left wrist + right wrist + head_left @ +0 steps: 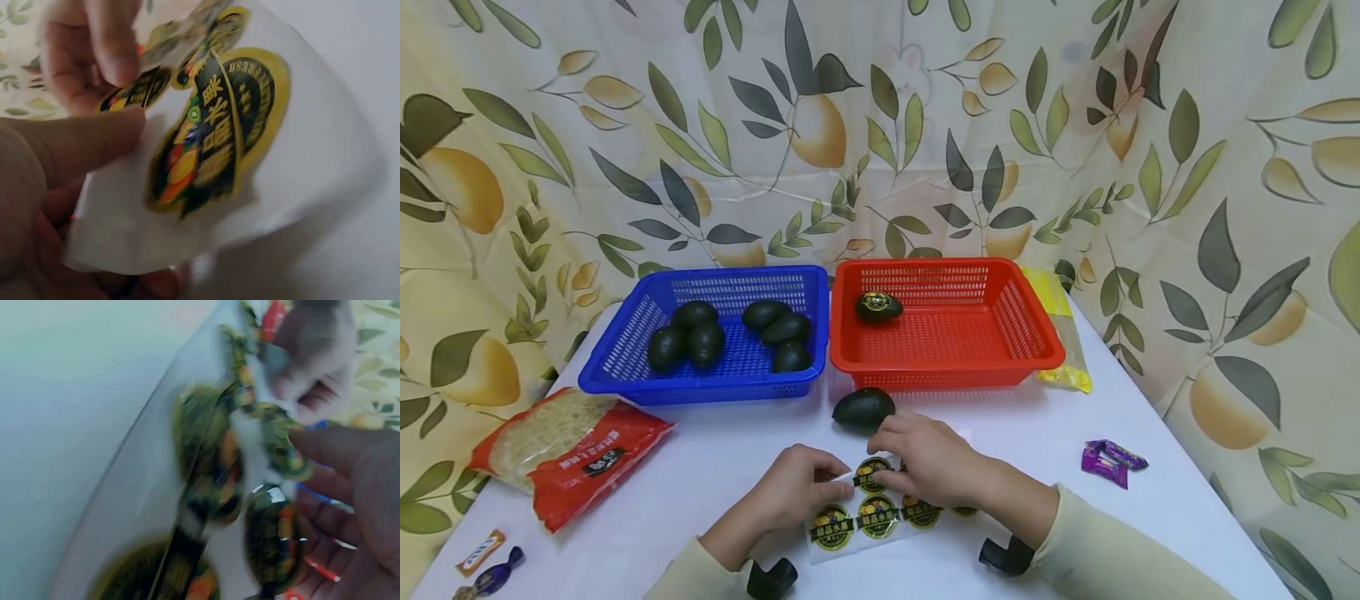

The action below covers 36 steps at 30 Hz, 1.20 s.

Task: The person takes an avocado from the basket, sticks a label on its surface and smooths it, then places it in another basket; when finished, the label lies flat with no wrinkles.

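Note:
A white sheet of round black-and-gold fruit stickers is held up at a tilt over the table. My left hand grips its left edge, thumb on the printed face and fingers behind, as the left wrist view shows. At the sheet's upper edge, my right hand pinches it by a sticker, the thumb on the front and the other fingers behind. Just beyond the right fingers lies a dark green avocado on the table. One avocado bearing such a sticker sits in the red basket.
A blue basket with several avocados stands at the back left, beside the red one. Left of the hands lies a red-and-clear bag; a yellow packet leans by the red basket. Wrapped purple candies lie right, other candies front left.

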Available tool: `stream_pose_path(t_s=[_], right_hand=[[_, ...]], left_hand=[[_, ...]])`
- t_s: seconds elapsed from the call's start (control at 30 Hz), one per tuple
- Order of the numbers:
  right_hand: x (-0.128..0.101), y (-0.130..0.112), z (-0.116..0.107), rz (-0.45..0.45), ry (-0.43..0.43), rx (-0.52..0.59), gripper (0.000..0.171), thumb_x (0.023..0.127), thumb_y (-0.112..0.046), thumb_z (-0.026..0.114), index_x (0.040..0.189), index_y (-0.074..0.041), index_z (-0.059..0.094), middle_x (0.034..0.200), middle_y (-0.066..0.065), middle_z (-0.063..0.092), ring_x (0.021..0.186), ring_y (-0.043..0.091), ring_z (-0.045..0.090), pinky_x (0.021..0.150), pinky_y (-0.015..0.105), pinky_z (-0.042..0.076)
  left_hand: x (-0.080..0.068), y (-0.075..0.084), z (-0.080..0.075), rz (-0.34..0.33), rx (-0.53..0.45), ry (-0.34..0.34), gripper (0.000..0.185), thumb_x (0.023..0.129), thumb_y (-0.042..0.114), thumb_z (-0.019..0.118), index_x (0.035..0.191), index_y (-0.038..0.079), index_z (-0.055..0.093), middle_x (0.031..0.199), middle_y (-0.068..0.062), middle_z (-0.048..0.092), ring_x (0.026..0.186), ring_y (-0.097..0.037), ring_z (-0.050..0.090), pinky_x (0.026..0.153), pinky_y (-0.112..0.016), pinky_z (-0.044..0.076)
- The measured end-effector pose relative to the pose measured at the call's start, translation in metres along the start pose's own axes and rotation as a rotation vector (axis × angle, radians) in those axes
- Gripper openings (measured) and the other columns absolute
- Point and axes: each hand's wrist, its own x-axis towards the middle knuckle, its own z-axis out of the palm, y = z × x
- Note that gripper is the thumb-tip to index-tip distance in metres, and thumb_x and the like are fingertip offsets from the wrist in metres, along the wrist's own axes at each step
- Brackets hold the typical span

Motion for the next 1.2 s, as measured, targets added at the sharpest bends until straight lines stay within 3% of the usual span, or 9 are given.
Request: stream_pose_path(t_s=[0.13, 0.3, 0.47, 0.63, 0.77, 0.9, 1.0, 1.1, 1.2], right_hand=[[-0.003, -0.006, 0.003, 0.010, 0.042, 0.000, 0.008, 0.093, -0.023, 0.077, 0.100, -0.024, 0.072, 0.097, -0.011, 0.066, 0.090, 0.007, 0.056, 0.076, 0.024, 0.052], [-0.005, -0.006, 0.006, -0.044, 0.150, 0.000, 0.012, 0.090, -0.015, 0.078, 0.093, -0.024, 0.069, 0.093, -0.014, 0.063, 0.093, 0.008, 0.056, 0.083, 0.027, 0.048], [-0.009, -0.007, 0.005, -0.062, 0.170, 0.104, 0.017, 0.092, -0.011, 0.074, 0.092, -0.025, 0.063, 0.088, -0.016, 0.061, 0.090, 0.007, 0.054, 0.084, 0.028, 0.047], [-0.013, -0.009, 0.000, 0.017, 0.125, 0.280, 0.017, 0.095, -0.013, 0.073, 0.094, -0.026, 0.062, 0.090, -0.016, 0.060, 0.088, 0.010, 0.058, 0.081, 0.028, 0.052], [-0.015, -0.009, -0.006, 0.068, 0.084, 0.400, 0.013, 0.096, -0.014, 0.072, 0.098, -0.023, 0.063, 0.094, -0.015, 0.063, 0.090, 0.005, 0.061, 0.081, 0.032, 0.057], [-0.017, -0.008, -0.011, 0.071, 0.072, 0.512, 0.012, 0.097, -0.011, 0.071, 0.101, -0.019, 0.063, 0.093, -0.012, 0.065, 0.088, 0.004, 0.061, 0.080, 0.032, 0.058], [-0.017, -0.006, -0.014, 0.089, 0.065, 0.600, 0.012, 0.099, -0.010, 0.069, 0.103, -0.019, 0.062, 0.094, -0.009, 0.066, 0.087, 0.007, 0.062, 0.081, 0.029, 0.057], [-0.017, -0.004, -0.015, 0.117, 0.054, 0.679, 0.010, 0.100, -0.010, 0.068, 0.104, -0.018, 0.063, 0.096, -0.005, 0.066, 0.088, 0.010, 0.063, 0.082, 0.029, 0.057], [-0.017, -0.003, -0.015, 0.141, 0.043, 0.729, 0.009, 0.099, -0.011, 0.069, 0.105, -0.016, 0.063, 0.096, -0.001, 0.066, 0.087, 0.013, 0.062, 0.080, 0.028, 0.057]], left_hand=[[-0.002, 0.002, -0.008, -0.039, -0.135, -0.046, 0.019, 0.097, 0.031, 0.073, 0.103, 0.015, 0.081, 0.093, 0.004, 0.076, 0.087, -0.012, 0.065, 0.079, -0.031, 0.055], [-0.004, 0.001, -0.011, -0.067, -0.265, -0.056, 0.027, 0.102, 0.031, 0.066, 0.108, 0.008, 0.079, 0.097, -0.005, 0.077, 0.085, -0.013, 0.067, 0.077, -0.030, 0.056], [-0.005, -0.001, -0.010, -0.095, -0.312, -0.031, 0.026, 0.102, 0.028, 0.067, 0.107, 0.005, 0.079, 0.097, -0.006, 0.077, 0.082, -0.013, 0.065, 0.074, -0.030, 0.054], [-0.005, -0.001, -0.008, -0.122, -0.250, 0.011, 0.024, 0.101, 0.028, 0.068, 0.104, 0.007, 0.080, 0.091, 0.000, 0.073, 0.083, -0.013, 0.060, 0.073, -0.029, 0.049], [-0.005, -0.001, -0.007, -0.130, -0.222, 0.026, 0.023, 0.101, 0.028, 0.069, 0.102, 0.008, 0.080, 0.087, 0.001, 0.071, 0.081, -0.014, 0.057, 0.070, -0.028, 0.047], [-0.006, -0.001, -0.007, -0.094, -0.186, 0.023, 0.021, 0.101, 0.027, 0.068, 0.098, 0.009, 0.079, 0.083, 0.002, 0.069, 0.079, -0.013, 0.058, 0.069, -0.028, 0.048], [-0.006, -0.002, -0.006, -0.052, -0.102, 0.014, 0.018, 0.101, 0.026, 0.068, 0.096, 0.012, 0.079, 0.082, 0.003, 0.070, 0.080, -0.013, 0.058, 0.071, -0.030, 0.049], [-0.007, -0.001, -0.004, -0.001, 0.026, 0.019, 0.015, 0.099, 0.025, 0.071, 0.101, 0.012, 0.079, 0.091, 0.003, 0.073, 0.087, -0.015, 0.063, 0.078, -0.037, 0.054], [-0.009, 0.002, -0.004, 0.031, 0.112, 0.070, 0.019, 0.094, 0.020, 0.073, 0.110, 0.010, 0.078, 0.104, 0.000, 0.074, 0.101, -0.019, 0.067, 0.091, -0.046, 0.056]])
